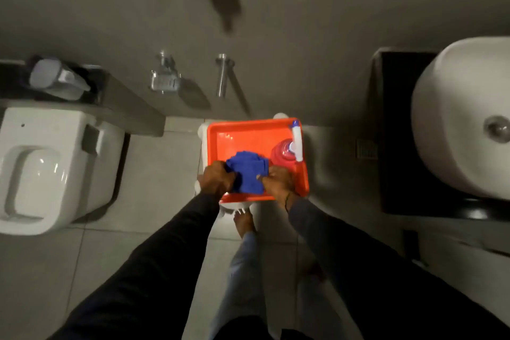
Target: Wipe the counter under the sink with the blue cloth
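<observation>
Blue cloth (248, 174), apparently gripped at both edges, over orange tray (237, 132).

Head-worn wide-angle view, looking steeply down, floor (154, 179) well below

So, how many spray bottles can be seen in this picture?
2. A red spray bottle stands in the orange tray, right of the blue cloth. A pale spray bottle lies on the ledge behind the toilet. Others may be hidden.
</observation>
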